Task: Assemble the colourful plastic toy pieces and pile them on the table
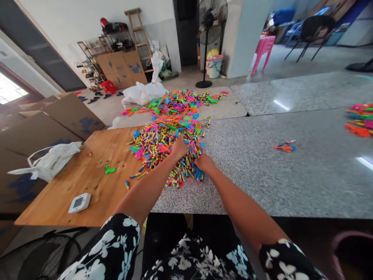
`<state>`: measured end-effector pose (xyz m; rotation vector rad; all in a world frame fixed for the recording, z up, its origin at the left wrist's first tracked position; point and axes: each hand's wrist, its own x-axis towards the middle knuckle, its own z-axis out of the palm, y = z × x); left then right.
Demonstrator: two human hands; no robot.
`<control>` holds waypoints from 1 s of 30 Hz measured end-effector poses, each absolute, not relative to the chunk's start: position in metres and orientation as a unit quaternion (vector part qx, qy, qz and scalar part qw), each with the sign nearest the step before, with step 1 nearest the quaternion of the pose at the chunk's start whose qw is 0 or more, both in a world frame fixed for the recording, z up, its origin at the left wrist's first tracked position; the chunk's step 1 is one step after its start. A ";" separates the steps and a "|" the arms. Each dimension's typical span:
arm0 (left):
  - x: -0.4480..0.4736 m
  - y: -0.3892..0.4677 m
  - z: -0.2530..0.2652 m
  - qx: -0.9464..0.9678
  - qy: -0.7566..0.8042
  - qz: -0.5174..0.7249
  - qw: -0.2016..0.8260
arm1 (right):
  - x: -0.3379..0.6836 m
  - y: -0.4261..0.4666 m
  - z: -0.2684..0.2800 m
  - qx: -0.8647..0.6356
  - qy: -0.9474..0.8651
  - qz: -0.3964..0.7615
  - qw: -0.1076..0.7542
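A large heap of small striped tubes (pixel 148 144) and bright plastic pieces in pink, green, orange and blue lies across the wooden board and the speckled stone table. My left hand (pixel 180 147) reaches into the middle of this heap, its fingers curled by a small blue piece (pixel 186 142). At the heap's right edge is my right hand (pixel 205 163), fingers bent in among the pieces. Blue plastic pieces (pixel 198 173) lie just under it. What either hand grips is too small or hidden to make out.
A second heap (pixel 177 102) lies behind, beside a white sack (pixel 144 93). On the wooden board (pixel 99 146) are a green plastic piece (pixel 110 169), a white device with a screen (pixel 79 203) and a white bag (pixel 55 159). Orange and blue pieces (pixel 285 147) lie to the right.
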<state>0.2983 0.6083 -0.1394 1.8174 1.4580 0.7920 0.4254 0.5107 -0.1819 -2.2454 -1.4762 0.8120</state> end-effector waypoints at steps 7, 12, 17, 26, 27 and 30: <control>0.240 0.562 -0.133 0.444 0.462 0.428 0.637 | 0.438 0.484 -0.171 -0.788 -0.491 0.242 0.280; 0.231 0.525 -0.123 0.373 0.412 0.444 0.703 | 0.421 0.453 -0.161 -0.642 -0.470 0.310 0.521; 0.250 0.498 -0.110 0.362 0.389 0.460 0.712 | 0.389 0.436 -0.146 -0.516 -0.396 0.457 0.606; 0.267 0.482 -0.108 0.353 0.356 0.502 0.705 | 0.378 0.424 -0.139 -0.428 -0.293 0.548 0.656; 0.268 0.481 -0.108 0.349 0.355 0.501 0.708 | 0.377 0.423 -0.139 -0.421 -0.286 0.555 0.657; 0.270 0.478 -0.107 0.336 0.351 0.503 0.715 | 0.375 0.420 -0.139 -0.393 -0.268 0.574 0.667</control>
